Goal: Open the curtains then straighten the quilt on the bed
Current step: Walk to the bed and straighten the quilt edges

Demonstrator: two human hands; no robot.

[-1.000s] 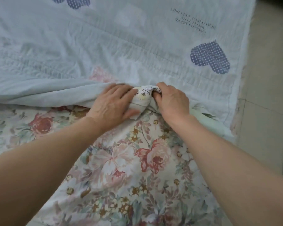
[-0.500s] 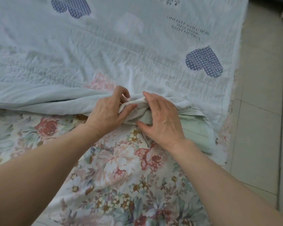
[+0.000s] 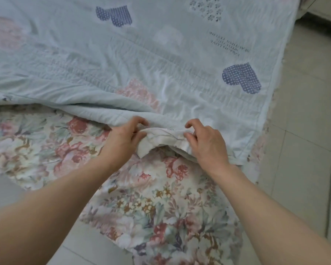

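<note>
Both hands have spread apart along the quilt (image 3: 161,77) hem. Left hand (image 3: 122,138) and right hand (image 3: 208,144) each pinch it; hem runs left-right, quilt lying beyond them on the bed.

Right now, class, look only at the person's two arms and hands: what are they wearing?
Nothing shows on them. The left hand and right hand are bare, with no gloves, rings, watch or bracelet in view. Both forearms are uncovered right to the picture's edge, so no sleeve appears.
</note>
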